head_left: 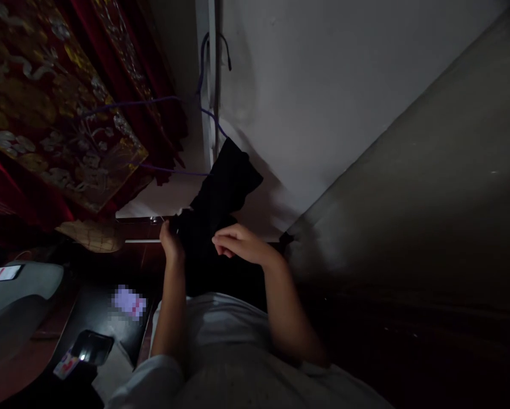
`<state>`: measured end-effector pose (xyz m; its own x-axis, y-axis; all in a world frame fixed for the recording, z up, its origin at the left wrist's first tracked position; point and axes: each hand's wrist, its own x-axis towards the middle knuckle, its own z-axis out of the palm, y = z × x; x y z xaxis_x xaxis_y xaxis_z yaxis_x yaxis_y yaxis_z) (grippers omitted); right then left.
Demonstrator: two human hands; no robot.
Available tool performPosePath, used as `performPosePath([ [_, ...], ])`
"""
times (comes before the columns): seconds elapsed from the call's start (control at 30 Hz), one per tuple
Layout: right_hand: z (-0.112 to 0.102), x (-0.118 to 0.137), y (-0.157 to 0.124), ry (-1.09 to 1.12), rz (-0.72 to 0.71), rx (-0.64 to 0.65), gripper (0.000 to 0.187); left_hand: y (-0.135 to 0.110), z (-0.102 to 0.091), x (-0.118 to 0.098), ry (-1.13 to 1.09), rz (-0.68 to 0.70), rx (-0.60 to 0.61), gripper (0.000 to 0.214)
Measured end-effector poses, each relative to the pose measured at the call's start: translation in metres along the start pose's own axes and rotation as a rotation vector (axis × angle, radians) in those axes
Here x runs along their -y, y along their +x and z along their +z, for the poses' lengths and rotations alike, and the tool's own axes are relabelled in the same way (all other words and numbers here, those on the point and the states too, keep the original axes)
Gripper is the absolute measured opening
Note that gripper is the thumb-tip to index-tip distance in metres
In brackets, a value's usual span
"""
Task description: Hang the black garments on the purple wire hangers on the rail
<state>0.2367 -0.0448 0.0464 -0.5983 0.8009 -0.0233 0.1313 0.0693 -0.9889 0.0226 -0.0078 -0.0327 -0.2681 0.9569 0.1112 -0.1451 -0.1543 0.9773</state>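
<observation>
A black piece of clothing (227,182) is held up in front of me, its upper end against the white wall. My left hand (170,241) grips its left edge with the fingers closed. My right hand (237,243) pinches the dark cloth on its right side, fingers curled. Both forearms rise from my white shirt (220,352) at the bottom of the view. The room is dim and the lower part of the cloth is lost in shadow.
A red and gold patterned curtain (58,113) hangs at the upper left, with a purple line (152,102) strung to a white pipe (210,85). A phone (5,273) lies on a grey object at the left. Small items (90,346) sit on a dark surface.
</observation>
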Motion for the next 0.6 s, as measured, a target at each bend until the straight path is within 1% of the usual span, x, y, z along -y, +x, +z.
performPosePath([
  [0.03, -0.003, 0.001, -0.002, -0.004, 0.024, 0.004, 0.038, 0.001, 0.006, -0.004, -0.050, 0.014, -0.057, 0.033],
  [0.07, -0.005, 0.000, -0.002, 0.022, 0.025, -0.039, 0.038, 0.000, 0.011, -0.009, -0.097, 0.029, -0.103, 0.029],
  [0.1, -0.006, -0.003, 0.000, 0.070, 0.004, -0.119, 0.037, -0.002, 0.016, -0.014, -0.143, 0.036, -0.124, 0.027],
  [0.13, -0.005, -0.009, 0.004, 0.135, -0.031, -0.220, 0.035, -0.005, 0.021, -0.017, -0.192, 0.036, -0.110, 0.025],
  [0.17, -0.005, -0.016, 0.009, 0.211, -0.073, -0.335, 0.037, -0.010, 0.027, -0.020, -0.236, 0.029, -0.074, 0.024],
  [0.23, -0.003, -0.037, 0.023, 0.370, -0.137, -0.598, 0.058, -0.022, 0.037, -0.021, -0.293, -0.004, 0.034, 0.023],
  [0.27, -0.004, -0.049, 0.030, 0.447, -0.130, -0.742, 0.067, -0.027, 0.041, -0.021, -0.298, -0.023, 0.088, 0.023],
  [0.33, -0.009, -0.072, 0.039, 0.552, -0.035, -1.007, 0.076, -0.035, 0.045, -0.023, -0.281, -0.051, 0.168, 0.022],
  [0.37, -0.012, -0.081, 0.041, 0.569, 0.031, -1.104, 0.077, -0.036, 0.045, -0.025, -0.276, -0.055, 0.193, 0.022],
  [0.4, -0.016, -0.089, 0.040, 0.565, 0.089, -1.173, 0.077, -0.037, 0.044, -0.029, -0.273, -0.050, 0.212, 0.022],
  [0.43, -0.020, -0.093, 0.037, 0.545, 0.117, -1.218, 0.075, -0.036, 0.041, -0.033, -0.270, -0.038, 0.228, 0.022],
  [0.47, -0.022, -0.094, 0.033, 0.516, 0.108, -1.234, 0.069, -0.036, 0.039, -0.038, -0.262, -0.017, 0.241, 0.022],
  [0.5, -0.024, -0.092, 0.028, 0.486, 0.074, -1.207, 0.061, -0.036, 0.037, -0.043, -0.247, 0.009, 0.247, 0.023],
  [0.53, -0.024, -0.086, 0.022, 0.459, 0.034, -1.128, 0.050, -0.037, 0.036, -0.048, -0.218, 0.041, 0.248, 0.023],
  [0.57, -0.023, -0.078, 0.018, 0.436, 0.001, -0.996, 0.043, -0.038, 0.036, -0.052, -0.173, 0.078, 0.244, 0.023],
  [0.6, -0.020, -0.068, 0.014, 0.416, -0.022, -0.827, 0.042, -0.041, 0.037, -0.056, -0.116, 0.117, 0.238, 0.023],
])
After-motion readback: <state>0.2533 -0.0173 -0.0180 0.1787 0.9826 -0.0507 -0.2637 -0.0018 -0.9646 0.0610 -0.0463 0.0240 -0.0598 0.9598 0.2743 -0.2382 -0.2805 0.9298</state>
